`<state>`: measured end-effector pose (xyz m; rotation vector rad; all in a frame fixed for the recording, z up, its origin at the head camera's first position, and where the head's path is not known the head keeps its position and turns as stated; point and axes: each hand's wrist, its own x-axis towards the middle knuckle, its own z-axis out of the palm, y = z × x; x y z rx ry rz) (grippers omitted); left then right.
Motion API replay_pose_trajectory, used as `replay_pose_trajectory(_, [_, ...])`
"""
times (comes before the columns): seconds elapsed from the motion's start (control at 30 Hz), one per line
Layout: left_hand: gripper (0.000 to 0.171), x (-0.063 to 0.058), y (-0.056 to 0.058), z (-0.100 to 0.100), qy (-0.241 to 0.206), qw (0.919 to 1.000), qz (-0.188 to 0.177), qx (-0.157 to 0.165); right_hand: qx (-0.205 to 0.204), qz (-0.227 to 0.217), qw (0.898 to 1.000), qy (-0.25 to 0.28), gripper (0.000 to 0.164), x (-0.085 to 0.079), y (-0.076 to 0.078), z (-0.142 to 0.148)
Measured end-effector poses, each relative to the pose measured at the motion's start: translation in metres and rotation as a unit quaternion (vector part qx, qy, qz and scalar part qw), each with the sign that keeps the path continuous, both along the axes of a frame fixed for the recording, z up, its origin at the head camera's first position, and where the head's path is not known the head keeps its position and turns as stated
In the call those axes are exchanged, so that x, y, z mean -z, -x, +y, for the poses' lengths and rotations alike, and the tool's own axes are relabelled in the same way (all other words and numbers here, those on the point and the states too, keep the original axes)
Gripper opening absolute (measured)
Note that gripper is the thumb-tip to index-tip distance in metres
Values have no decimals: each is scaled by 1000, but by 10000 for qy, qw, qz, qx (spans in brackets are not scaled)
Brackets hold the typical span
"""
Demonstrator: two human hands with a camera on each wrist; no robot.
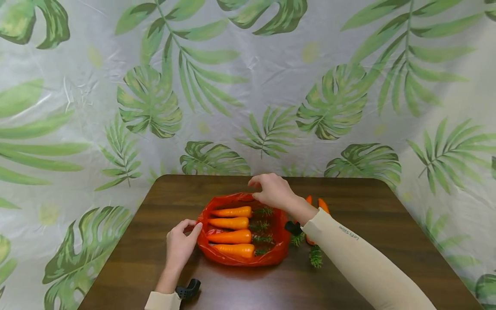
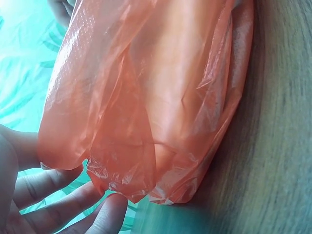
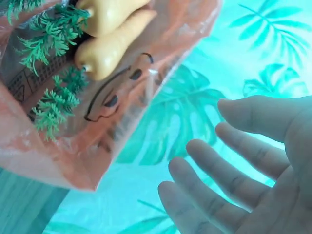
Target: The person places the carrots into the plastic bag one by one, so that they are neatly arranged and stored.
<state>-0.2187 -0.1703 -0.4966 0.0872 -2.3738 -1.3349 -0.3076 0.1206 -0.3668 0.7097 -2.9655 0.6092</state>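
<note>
A red plastic bag [image 1: 248, 261] lies with its mouth spread wide, and several orange carrots [image 1: 232, 236] with green leafy tops lie side by side inside it. At its left edge my left hand [image 1: 181, 241] pinches the rim between thumb and fingers. Through the thin film [image 2: 122, 161] in the left wrist view a pale orange shape shows. My right hand [image 1: 273, 189] hovers by the far right rim, its fingers [image 3: 219, 170] spread and apart from the bag. Dark printing [image 3: 114, 100] marks the bag's inside in the right wrist view.
More carrots [image 1: 323, 206] lie on the brown wooden table [image 1: 360, 267] right of the bag, partly hidden by my right forearm. Their green tops [image 1: 315, 257] point toward me. A leaf-patterned sheet [image 1: 271, 86] hangs behind the table's far edge.
</note>
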Motion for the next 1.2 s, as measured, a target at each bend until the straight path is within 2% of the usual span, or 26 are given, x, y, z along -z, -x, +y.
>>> replay_pose_trajectory(0.33, [12,0,1,-2,3,10000,-16,-95,433,-7,9969,657,31,-11,-17,36])
replay_pose_trajectory(0.53, [11,-2,1,-3,63,9999,40,-107,600,-42,9928,1036,35,-11,-25,61])
replay_pose_trajectory(1.0, [10,0,1,-2,65,9999,24,-87,1233,-233,9779,1675,36,21,-45,124])
replay_pose_trajectory(1.2, [11,1,2,-1,51,10000,40,-51,1578,1,9747,1583,36,43,-54,151])
